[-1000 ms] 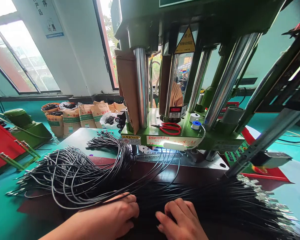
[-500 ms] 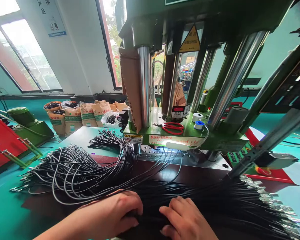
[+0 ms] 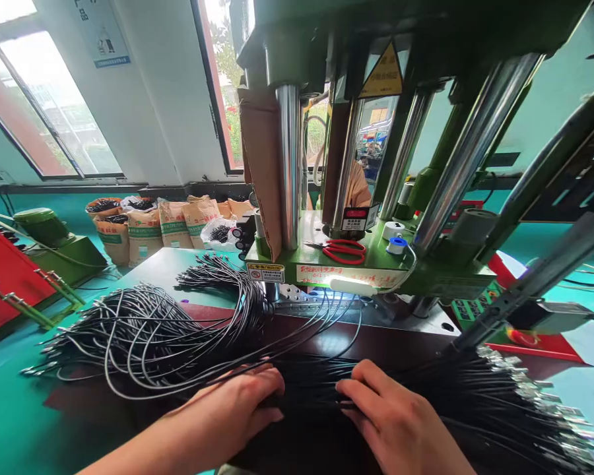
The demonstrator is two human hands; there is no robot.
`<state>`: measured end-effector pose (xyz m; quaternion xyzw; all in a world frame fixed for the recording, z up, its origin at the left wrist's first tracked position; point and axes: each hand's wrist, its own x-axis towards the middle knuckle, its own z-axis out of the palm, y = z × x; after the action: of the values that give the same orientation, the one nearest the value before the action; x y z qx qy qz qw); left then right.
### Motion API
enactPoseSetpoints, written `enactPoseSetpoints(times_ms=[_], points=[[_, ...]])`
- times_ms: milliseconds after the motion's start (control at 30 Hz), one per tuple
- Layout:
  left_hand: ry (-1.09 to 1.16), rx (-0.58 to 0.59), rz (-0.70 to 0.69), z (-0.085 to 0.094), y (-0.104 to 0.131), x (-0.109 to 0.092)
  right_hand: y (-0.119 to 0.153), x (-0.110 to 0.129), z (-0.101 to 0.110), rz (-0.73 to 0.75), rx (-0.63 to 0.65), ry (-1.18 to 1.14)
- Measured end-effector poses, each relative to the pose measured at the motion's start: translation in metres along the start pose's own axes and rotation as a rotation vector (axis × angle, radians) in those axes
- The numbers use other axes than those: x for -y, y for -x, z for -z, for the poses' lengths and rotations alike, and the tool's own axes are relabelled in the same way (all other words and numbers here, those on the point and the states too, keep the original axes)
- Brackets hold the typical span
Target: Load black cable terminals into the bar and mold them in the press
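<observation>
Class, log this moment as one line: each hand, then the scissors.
left hand: at black cables, grip unclear | right hand: at black cables, grip unclear | red-handled scissors: lying on green machine

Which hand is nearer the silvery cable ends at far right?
Right: the right hand is at the black cables, left of the silvery cable ends; the left hand is farther left.

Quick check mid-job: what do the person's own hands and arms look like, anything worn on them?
The left hand and right hand are ungloved. No sleeve, ring, watch or marking shows on either visible arm, though some fingers are partly hidden.
</observation>
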<state>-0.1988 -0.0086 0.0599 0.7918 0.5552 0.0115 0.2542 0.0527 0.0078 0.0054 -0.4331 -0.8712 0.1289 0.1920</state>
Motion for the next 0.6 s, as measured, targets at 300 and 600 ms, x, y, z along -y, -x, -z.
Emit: enactPoseSetpoints(times_ms=[300,600], points=[[-0.038,-0.038,0.055,-0.015,-0.003,0.009,-0.018,0.003,0.006,-0.068,0.08,-0.025],[-0.029,0.032,0.077,-0.006,-0.006,0.004,-0.024,0.008,0.007,-0.086,0.068,-0.063]])
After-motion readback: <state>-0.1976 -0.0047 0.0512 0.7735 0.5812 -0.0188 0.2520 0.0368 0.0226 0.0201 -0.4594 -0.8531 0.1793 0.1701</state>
